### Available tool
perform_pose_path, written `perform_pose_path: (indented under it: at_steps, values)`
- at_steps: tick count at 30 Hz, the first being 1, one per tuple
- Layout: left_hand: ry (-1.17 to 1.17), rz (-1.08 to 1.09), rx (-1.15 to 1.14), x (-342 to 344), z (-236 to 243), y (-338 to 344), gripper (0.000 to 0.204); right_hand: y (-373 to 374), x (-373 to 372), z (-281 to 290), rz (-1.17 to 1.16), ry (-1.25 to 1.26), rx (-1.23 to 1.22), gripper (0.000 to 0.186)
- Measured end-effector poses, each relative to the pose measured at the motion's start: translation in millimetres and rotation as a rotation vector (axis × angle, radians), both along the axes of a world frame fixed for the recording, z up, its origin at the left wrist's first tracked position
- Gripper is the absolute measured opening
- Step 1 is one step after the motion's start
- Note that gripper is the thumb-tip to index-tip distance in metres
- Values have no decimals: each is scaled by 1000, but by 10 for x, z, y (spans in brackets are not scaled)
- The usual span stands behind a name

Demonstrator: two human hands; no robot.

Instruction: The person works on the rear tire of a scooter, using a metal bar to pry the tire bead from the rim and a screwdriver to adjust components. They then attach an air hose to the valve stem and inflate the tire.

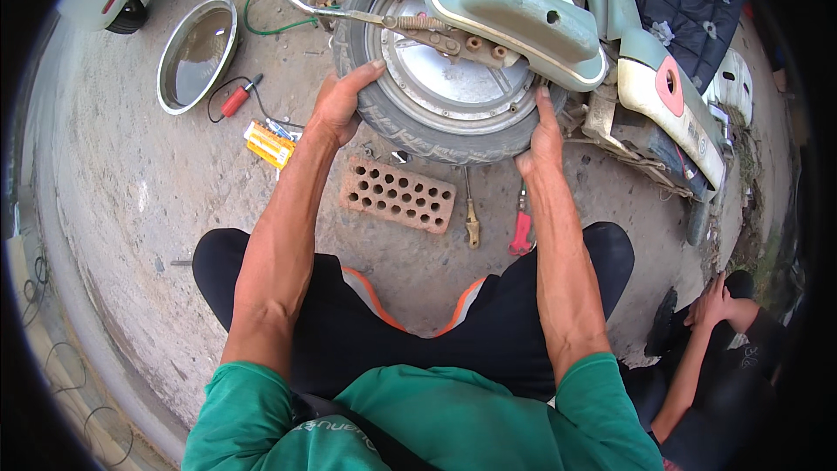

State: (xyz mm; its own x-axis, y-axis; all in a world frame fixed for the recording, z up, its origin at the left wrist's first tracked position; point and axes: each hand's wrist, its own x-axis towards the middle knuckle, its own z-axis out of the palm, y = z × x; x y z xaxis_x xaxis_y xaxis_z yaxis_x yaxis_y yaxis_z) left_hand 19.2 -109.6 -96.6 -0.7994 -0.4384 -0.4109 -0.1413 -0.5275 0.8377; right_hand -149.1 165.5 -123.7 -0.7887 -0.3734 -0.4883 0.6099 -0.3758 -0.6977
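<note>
A scooter wheel (436, 65) with a dusty black tyre (449, 146) and a silver hub is in front of me, beneath a pale green scooter cover (514, 22). My left hand (338, 106) grips the tyre's left side, thumb on the near face and fingers hidden behind the rubber. On the right side of the tyre my right hand (544, 135) is closed the same way, thumb pointing up. A rusty metal arm (375, 19) with a spring runs across the hub. Just below the wheel lies a perforated brick (398, 195).
Between my knees and the wheel lie a yellowish-handled tool (472, 225) and a red-handled tool (521, 231). To the left are a metal basin (164, 78) of water, a red-handled tool (234, 102) and a yellow case (270, 146). Another person's hands (711, 303) rest at the lower right.
</note>
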Motion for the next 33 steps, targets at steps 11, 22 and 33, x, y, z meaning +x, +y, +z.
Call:
perform_pose_path:
  at_steps: [11, 22, 33]
  values:
    - [-144, 7, 13, 83, 176, 142, 64, 157, -245, -223, 109, -37, 425, 120]
    - [-136, 324, -53, 68, -98, 670, 76, 76, 14, 106, 94, 100, 641, 117]
    - [-91, 254, -53, 111, -1, 588, 74, 74, 80, -57, 75, -4, 592, 109]
